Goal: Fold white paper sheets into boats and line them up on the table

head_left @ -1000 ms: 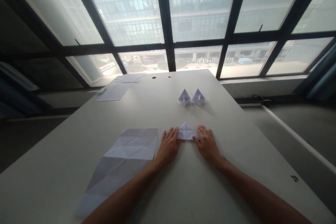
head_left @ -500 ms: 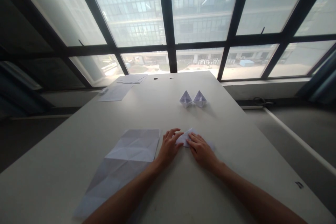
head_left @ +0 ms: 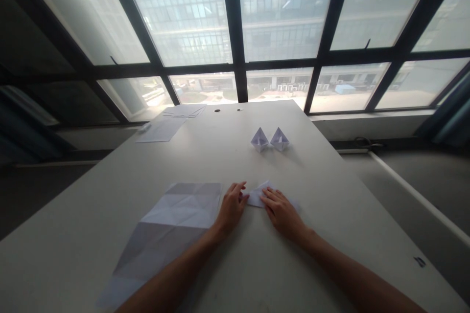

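Note:
A small folded sheet of white paper (head_left: 256, 199) lies on the white table in front of me. My right hand (head_left: 282, 210) rests flat on its right part, fingers stretched out and pressing it to the tabletop. Part of the paper is hidden under that palm. By the left tip of the paper is my left hand (head_left: 232, 205), its fingers bent and parted from the thumb. Whether its thumb touches the tip I cannot tell. Beyond the hands stand two folded paper boats (head_left: 260, 141), side by side with pointed tops.
A large creased white sheet (head_left: 174, 210) lies to the left, partly under my left forearm. More flat paper (head_left: 161, 129) is at the table's far left. Two round holes (head_left: 217, 110) sit near the far edge, before the window. A small dark mark (head_left: 419, 261) is at the right edge.
My left hand has slid a little to the left, uncovering more of the folded paper's left part. The right hand stays on the paper. The large creased sheet has shifted slightly left.

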`<state>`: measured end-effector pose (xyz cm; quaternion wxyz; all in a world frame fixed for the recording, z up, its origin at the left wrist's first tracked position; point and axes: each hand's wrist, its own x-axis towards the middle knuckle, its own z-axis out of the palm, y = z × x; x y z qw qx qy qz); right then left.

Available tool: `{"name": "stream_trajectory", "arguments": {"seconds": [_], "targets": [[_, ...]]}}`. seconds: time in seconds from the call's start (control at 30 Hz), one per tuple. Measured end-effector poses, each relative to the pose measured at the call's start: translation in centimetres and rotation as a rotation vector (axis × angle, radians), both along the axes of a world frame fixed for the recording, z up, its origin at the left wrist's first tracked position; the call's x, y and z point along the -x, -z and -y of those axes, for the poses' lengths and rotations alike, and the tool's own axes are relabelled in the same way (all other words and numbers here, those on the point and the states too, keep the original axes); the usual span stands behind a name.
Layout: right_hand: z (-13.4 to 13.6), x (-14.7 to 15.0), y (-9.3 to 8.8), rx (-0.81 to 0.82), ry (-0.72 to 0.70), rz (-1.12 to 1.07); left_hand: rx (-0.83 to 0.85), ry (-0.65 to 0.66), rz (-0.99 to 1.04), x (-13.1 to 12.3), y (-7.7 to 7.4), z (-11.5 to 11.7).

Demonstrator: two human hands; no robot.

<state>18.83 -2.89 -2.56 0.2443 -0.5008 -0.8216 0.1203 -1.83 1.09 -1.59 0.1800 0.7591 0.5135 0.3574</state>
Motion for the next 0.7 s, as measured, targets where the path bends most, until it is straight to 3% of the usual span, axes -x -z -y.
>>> {"name": "stream_trajectory", "arguments": {"seconds": [0.2, 0.47, 0.7], "targets": [[0.1, 0.1, -0.3, -0.004, 0.005, -0.002, -0.019, 0.022, -0.190, 0.5, -1.1, 0.1], [0.1, 0.1, -0.4, -0.006, 0.010, -0.014, -0.074, -0.136, -0.532, 0.0, -1.9, 1.5], [0.0, 0.2, -0.4, -0.003, 0.009, -0.022, -0.103, -0.071, -0.475, 0.0, -1.3, 2.0]]}}
